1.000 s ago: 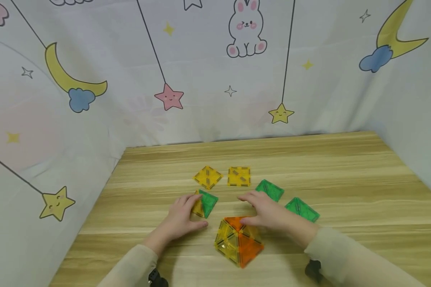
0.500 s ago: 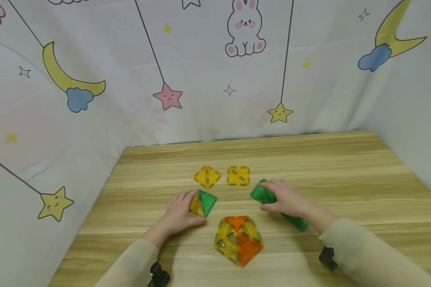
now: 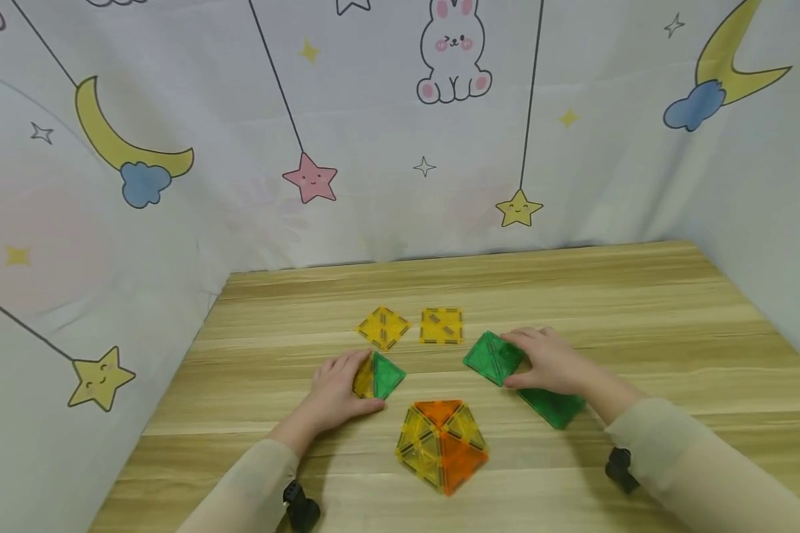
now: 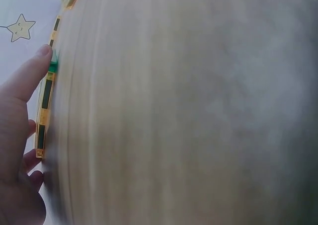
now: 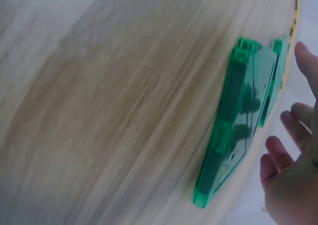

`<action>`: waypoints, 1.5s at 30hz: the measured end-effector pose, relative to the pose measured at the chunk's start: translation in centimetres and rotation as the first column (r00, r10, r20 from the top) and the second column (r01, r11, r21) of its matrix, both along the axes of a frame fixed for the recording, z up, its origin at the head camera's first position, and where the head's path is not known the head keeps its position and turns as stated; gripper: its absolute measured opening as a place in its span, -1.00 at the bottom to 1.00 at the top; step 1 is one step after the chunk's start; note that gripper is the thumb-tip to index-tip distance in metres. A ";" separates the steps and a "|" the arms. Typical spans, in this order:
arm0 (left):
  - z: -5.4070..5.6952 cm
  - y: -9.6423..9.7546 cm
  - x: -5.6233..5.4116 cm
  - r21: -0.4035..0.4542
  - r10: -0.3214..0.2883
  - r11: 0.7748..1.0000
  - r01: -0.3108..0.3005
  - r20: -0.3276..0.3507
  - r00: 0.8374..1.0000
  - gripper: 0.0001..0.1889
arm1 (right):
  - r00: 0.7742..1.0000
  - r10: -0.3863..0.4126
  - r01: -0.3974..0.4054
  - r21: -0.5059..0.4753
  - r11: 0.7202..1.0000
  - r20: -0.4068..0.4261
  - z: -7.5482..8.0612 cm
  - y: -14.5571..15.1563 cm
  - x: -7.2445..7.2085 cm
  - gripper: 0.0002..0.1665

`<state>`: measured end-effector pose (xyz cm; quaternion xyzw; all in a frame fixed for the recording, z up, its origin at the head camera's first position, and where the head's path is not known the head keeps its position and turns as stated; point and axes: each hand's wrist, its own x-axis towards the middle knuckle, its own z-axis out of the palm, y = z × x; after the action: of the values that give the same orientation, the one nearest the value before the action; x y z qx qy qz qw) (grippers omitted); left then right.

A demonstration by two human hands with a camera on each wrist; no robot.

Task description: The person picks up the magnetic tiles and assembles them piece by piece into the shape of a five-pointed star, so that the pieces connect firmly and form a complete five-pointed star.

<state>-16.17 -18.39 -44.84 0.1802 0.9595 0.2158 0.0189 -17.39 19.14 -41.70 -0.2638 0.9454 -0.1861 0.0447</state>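
Observation:
In the head view my left hand grips a yellow triangular magnetic tile between thumb and fingers, flat on the table. A green triangular tile lies edge to edge with it. My right hand is at the right side of a pair of green triangular tiles, thumb and fingers spread around its corner. Another green piece lies partly beneath that hand. In the right wrist view the fingers stand apart from the nearer green piece. Between the hands sits a raised orange and yellow tile structure.
Two yellow square tile shapes, a turned one and a straight one, lie farther back on the wooden table. A printed cloth hangs behind the table and along both sides.
My right hand has moved from above the orange and yellow structure to the green tiles, then slightly right. The far green pair has shifted left and turned. My left hand has barely moved.

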 end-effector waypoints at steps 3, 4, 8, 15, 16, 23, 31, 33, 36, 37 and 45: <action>-0.1 -0.3 0.0 0.008 -0.009 1.000 0.009 -0.006 1.000 -0.04 | 1.000 0.005 -0.005 0.013 1.000 0.009 0.0 -0.6 -0.1 -0.10; -0.2 -0.4 0.0 0.008 -0.011 1.000 0.011 -0.008 1.000 -0.03 | 1.000 0.007 -0.007 0.019 1.000 0.012 0.0 -0.9 -0.1 -0.11; -0.2 -0.8 0.1 -0.003 -0.009 1.000 0.009 -0.014 1.000 -0.01 | 1.000 0.020 -0.021 0.029 0.999 0.021 0.2 -2.5 -0.5 -0.13; -0.3 -0.8 0.1 -0.027 -0.003 1.000 0.003 -0.021 1.000 -0.02 | 0.997 0.072 -0.073 0.038 0.997 0.016 0.8 -5.9 -0.8 -0.16; -0.3 -0.8 0.2 -0.025 -0.001 1.000 0.000 -0.020 1.000 -0.02 | 0.996 0.083 -0.084 0.027 0.996 0.024 0.9 -6.4 -0.8 -0.17; -0.3 -0.3 0.4 -0.041 0.010 0.999 -0.011 -0.035 0.999 -0.03 | 0.988 0.138 -0.135 -0.044 0.990 0.071 0.8 -9.0 -1.1 -0.20; -0.4 1.1 0.3 -0.052 -0.003 0.999 0.000 -0.051 0.999 -0.04 | 0.975 0.187 -0.181 -0.054 0.982 0.123 0.0 -10.9 -1.9 -0.23; -0.5 1.3 0.3 -0.048 0.001 0.999 -0.004 -0.050 0.999 -0.04 | 0.974 0.178 -0.172 -0.054 0.984 0.141 -0.1 -11.4 -1.9 -0.23; -0.6 1.6 0.3 -0.032 0.002 0.999 -0.004 -0.049 0.999 -0.04 | 0.972 0.155 -0.148 -0.052 0.988 0.178 -0.2 -11.9 -1.8 -0.23; -0.6 1.7 0.3 -0.029 0.000 1.000 -0.002 -0.051 0.999 -0.04 | 0.971 0.148 -0.142 -0.046 0.989 0.185 -0.3 -12.0 -1.8 -0.23; -0.6 2.4 0.3 -0.039 -0.038 0.999 0.036 -0.063 0.997 -0.06 | 0.978 0.115 -0.114 -0.015 0.993 0.176 -1.1 -12.5 -1.8 -0.20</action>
<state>-15.87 -16.04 -45.43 0.2043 0.9600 0.1913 -0.0044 -19.22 6.68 -42.82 -0.3004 0.9205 -0.2080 0.1384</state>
